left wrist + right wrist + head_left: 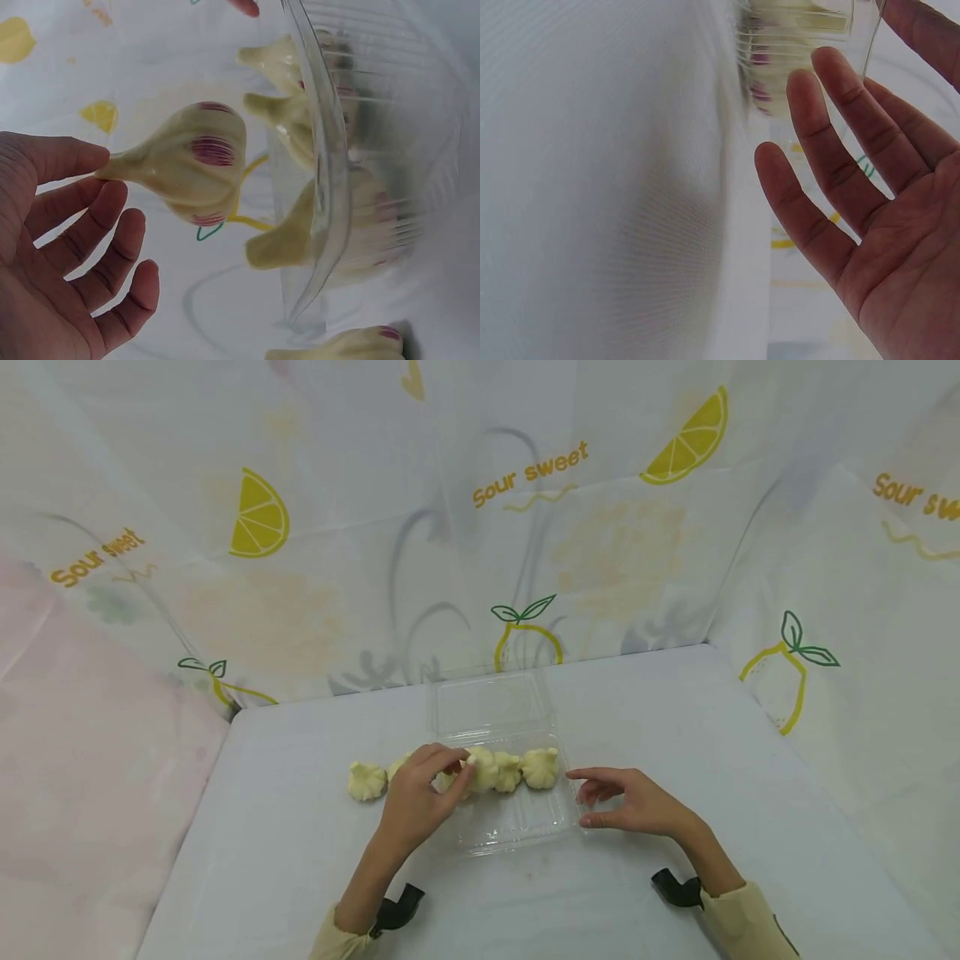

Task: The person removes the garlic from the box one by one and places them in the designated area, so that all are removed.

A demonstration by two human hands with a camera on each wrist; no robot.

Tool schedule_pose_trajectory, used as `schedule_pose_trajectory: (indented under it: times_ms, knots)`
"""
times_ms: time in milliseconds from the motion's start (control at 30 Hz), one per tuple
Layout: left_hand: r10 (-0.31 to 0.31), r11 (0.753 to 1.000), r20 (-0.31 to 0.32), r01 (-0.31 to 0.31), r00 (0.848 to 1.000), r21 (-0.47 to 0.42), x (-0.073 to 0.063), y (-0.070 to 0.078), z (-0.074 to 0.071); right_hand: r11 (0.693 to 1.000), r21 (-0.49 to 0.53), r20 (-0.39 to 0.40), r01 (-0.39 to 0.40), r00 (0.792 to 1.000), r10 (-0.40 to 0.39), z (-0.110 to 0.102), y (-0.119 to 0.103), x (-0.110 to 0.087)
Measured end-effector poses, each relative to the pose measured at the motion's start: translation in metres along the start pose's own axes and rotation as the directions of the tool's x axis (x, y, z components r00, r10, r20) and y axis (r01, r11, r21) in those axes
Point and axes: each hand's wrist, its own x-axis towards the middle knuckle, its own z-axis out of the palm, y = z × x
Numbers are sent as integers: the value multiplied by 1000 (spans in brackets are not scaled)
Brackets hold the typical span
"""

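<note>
My left hand [420, 797] pinches a garlic bulb [196, 161] by its stem between thumb and index finger, holding it above a clear plastic clamshell box [517, 835]. The bulb is pale cream with purple streaks. Inside the box stand three more garlic bulbs, among them one at the right end [540, 768] and one beside it [507, 774]; the third is partly covered by the left hand in the head view. At the right wall of the box is my right hand [637, 802], its fingers spread and loosely bent with nothing between them.
The box's lid [491, 703] lies folded back toward the rear curtain. Left of the box, a loose garlic bulb [367, 782] rests on the white tabletop [285, 843], and another [397, 766] shows partly behind the left hand. Printed curtains [360, 568] enclose the back and sides.
</note>
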Motion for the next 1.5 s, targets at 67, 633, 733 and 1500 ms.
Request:
schedule_pose_trajectory:
  times_ms: [67, 633, 733, 1500]
  knots:
    - [-12, 1000, -6, 12, 1000, 11, 0, -2, -3, 1000, 0, -1, -7, 1000, 7, 0, 2, 0]
    - [-66, 995, -74, 71, 995, 68, 2, -14, -28, 1000, -4, 6, -1, 1000, 1, 3, 38, -3]
    - [-68, 994, -99, 76, 993, 82, 2, -17, -34, 1000, -3, 7, 8, 1000, -8, 3, 37, -3]
    - [-102, 985, -203, 127, 974, 116, -4, -35, -66, 1000, -14, 7, -12, 1000, 12, 3, 36, -3]
